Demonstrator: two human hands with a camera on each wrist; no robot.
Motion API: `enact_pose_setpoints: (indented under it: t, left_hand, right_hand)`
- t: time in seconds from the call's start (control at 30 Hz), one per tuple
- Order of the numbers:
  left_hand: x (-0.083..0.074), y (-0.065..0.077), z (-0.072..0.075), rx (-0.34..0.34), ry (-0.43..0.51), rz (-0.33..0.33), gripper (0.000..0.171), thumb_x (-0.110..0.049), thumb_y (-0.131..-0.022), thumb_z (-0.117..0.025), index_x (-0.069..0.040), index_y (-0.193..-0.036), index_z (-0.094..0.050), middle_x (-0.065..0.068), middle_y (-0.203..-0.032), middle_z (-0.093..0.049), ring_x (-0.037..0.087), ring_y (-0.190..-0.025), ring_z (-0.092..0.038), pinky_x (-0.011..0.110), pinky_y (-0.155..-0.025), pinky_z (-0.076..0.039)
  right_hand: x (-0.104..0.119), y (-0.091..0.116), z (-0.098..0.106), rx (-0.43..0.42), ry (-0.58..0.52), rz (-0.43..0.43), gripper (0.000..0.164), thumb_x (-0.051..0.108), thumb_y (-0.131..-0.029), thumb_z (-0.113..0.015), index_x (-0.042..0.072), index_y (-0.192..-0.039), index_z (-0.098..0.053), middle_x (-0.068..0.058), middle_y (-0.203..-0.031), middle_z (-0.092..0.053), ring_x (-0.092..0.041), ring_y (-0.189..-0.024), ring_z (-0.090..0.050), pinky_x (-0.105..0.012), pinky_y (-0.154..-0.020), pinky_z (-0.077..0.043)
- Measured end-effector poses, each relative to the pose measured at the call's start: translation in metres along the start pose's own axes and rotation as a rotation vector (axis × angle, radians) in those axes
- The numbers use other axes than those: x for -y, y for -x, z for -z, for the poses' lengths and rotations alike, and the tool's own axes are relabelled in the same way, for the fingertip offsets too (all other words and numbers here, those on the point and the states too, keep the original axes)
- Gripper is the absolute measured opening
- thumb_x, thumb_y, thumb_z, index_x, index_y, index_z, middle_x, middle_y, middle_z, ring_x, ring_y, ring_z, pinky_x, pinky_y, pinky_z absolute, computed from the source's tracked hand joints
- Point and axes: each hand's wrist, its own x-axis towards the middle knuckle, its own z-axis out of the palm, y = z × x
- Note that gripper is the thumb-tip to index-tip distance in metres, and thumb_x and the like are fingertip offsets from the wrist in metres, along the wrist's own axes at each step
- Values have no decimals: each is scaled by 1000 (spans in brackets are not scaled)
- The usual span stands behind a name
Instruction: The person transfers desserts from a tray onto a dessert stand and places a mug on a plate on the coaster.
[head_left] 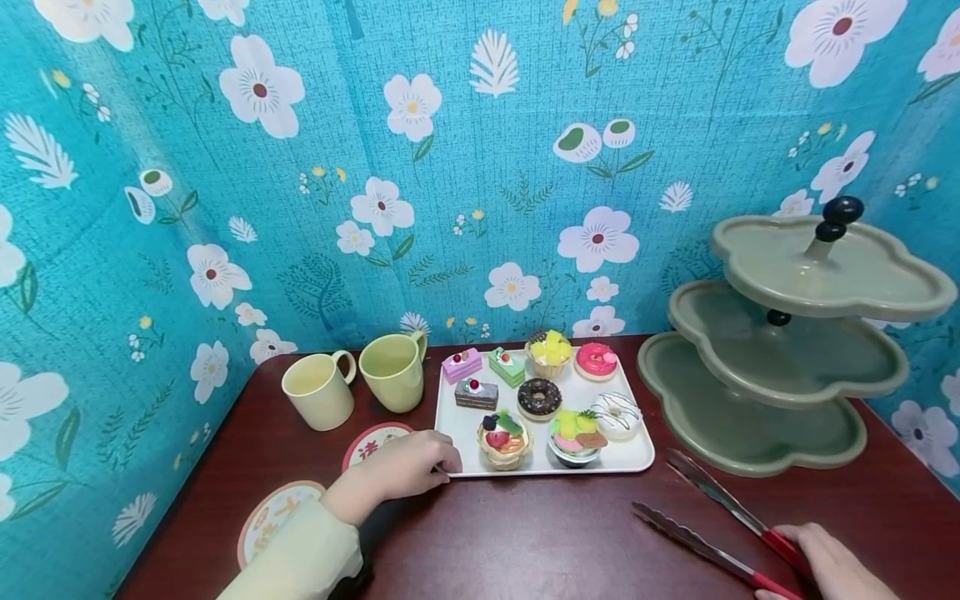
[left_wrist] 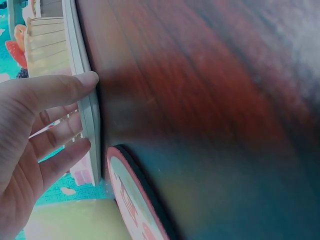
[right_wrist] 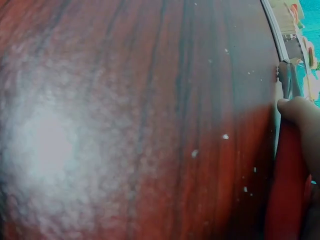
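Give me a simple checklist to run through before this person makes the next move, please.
1. Tongs held in the right hand: ok.
2. Tongs' tips spread apart, holding nothing: ok.
3. Tips lined up around one of the sweets: not ok; they are outside the tray.
4. Left hand at the tray's near left corner: ok; how firmly it holds, cannot tell.
5. Mugs standing apart from the tray: ok.
6. Stand upright: ok; whether it is steady, cannot tell.
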Motion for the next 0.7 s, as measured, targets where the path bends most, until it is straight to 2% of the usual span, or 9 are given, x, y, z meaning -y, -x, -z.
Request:
enact_pose_setpoints:
  t: [0.23, 0.37, 0.47, 0.6, 0.7]
  left_hand:
    - [1, -1, -2, 1, -9, 12, 12, -3, -89, -78, -13, -96, -79, -8, -82, -64, 5, -73, -54, 21, -73, -51]
    - [0, 0, -1, -2, -3, 14, 12, -3, -88, -79, -13, -96, -79, -7, -82, -64, 5, -73, -54, 21, -72, -51]
    - [0, 0, -1, 0, 6, 8, 12, -2, -88, -78, -12, -96, -79, -6, -83, -66, 5, -73, -54, 21, -72, -52]
    - [1, 0, -1, -2, 7, -6, 12, -1, -88, -78, -12, -95, -79, -6, -83, -66, 4, -73, -54, 22, -72, -51]
    - [1, 0, -1, -3, 4, -7, 13, -1, -88, -78, -12, -95, -79, -7, -82, -65, 4, -73, -54, 21, -71, -51]
  right_hand:
    - [2, -2, -1, -67, 23, 54, 73, 38, -58, -99, 7, -111, -62, -1, -100, -59, 6, -86, -46, -22, -63, -45]
    - [3, -3, -3, -130, 4, 111, 73, 36, -55, -101, 12, -112, -62, 2, -104, -58, 7, -91, -46, -8, -70, -35]
    - [2, -4, -3, -156, -25, 141, 75, 35, -53, -102, 14, -114, -63, 2, -107, -59, 8, -95, -46, -2, -76, -29]
    - [5, -5, 3, -102, -37, 90, 72, 38, -57, -100, 14, -115, -64, 0, -108, -62, 8, -93, -47, -8, -71, -37]
    - [10, -8, 13, -5, -6, 8, 70, 47, -65, -95, 13, -117, -63, -2, -109, -62, 1, -92, -53, -19, -68, -47]
